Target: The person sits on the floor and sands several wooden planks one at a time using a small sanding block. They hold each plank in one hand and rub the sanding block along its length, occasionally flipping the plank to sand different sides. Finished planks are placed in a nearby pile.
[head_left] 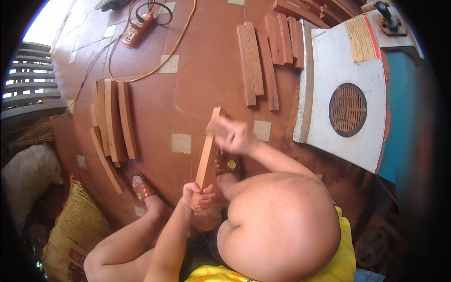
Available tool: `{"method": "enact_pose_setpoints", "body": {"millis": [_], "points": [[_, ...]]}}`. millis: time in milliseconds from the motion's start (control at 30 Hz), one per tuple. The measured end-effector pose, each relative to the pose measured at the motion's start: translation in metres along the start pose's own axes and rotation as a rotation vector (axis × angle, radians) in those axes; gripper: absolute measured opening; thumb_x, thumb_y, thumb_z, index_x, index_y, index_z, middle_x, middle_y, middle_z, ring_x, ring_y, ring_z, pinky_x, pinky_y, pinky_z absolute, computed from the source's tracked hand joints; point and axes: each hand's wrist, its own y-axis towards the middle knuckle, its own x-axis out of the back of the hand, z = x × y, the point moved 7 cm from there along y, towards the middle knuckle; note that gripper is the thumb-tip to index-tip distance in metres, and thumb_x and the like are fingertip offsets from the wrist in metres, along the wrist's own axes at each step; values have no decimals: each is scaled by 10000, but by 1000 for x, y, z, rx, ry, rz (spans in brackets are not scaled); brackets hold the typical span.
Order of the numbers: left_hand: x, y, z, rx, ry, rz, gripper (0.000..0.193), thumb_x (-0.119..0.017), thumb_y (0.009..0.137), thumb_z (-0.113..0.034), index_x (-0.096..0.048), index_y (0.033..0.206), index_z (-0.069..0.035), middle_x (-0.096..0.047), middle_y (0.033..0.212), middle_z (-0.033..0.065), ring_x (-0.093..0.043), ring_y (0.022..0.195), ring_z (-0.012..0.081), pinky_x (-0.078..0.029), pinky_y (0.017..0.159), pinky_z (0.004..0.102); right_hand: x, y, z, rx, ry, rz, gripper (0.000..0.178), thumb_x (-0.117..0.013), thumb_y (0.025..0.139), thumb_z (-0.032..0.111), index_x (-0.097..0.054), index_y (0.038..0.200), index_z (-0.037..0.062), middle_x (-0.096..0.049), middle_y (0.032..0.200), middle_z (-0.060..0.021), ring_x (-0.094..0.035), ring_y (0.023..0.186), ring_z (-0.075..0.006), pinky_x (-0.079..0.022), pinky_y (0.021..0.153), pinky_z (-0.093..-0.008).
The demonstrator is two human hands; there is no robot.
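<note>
A straight wooden strip (205,157) slants up and away in front of me, above the tiled floor. My left hand (199,197) is closed round its near end, fingers wrapped over the wood. At the far end, my right hand (237,136) presses against the strip's upper part, its fingers bent and smeared by motion. Something flat and brownish shows between those fingers and the wood, too blurred to name.
Several wooden strips (112,120) lie on the floor at left; more strips (251,66) lie at the far right. A white and teal machine (324,94) with a round vent stands at right. A red power strip (137,32) with cords lies far left. A yellow sack (77,221) sits near left.
</note>
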Motion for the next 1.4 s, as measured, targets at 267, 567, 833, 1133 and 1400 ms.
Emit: {"method": "enact_pose_setpoints", "body": {"millis": [267, 567, 833, 1133, 1400], "points": [[15, -12, -18, -3, 184, -197, 215, -661, 790, -187, -500, 854, -60, -541, 702, 86, -566, 512, 217, -508, 484, 368, -9, -1, -22, 36, -38, -139, 610, -837, 873, 376, -701, 1364, 40, -789, 929, -189, -780, 737, -310, -645, 683, -408], [-97, 0, -67, -605, 1384, -891, 165, -639, 812, -92, -676, 894, 46, -697, 677, 113, -660, 560, 166, -508, 501, 332, 45, -52, -71, -410, 96, -362, 609, -841, 906, 285, -672, 1411, -12, -809, 1117, -214, -802, 1046, -255, -625, 882, -369], [-90, -39, -120, -602, 1822, -1580, 349, -706, 806, -182, -736, 1008, 100, -748, 795, 276, -781, 786, 388, -609, 761, 474, 22, -64, -43, -373, 157, -332, 626, -860, 881, 239, -664, 1398, -54, -811, 1046, -214, -806, 963, -236, -630, 840, -368], [-87, -52, -119, -667, 1883, -1643, 356, -701, 780, -200, -742, 1011, 67, -750, 879, 318, -765, 907, 467, -597, 840, 513, 12, -51, -33, -391, 224, -254, 639, -868, 867, 256, -669, 1401, -32, -808, 1012, -223, -813, 919, -254, -636, 801, -375], [-109, -62, -118, -720, 1924, -1724, 327, -718, 772, -203, -722, 974, 55, -745, 849, 306, -762, 884, 464, -604, 824, 520, -24, -69, -10, -396, 347, -161, 636, -877, 869, 280, -675, 1409, 11, -809, 1063, -211, -814, 977, -286, -639, 850, -388]]}}
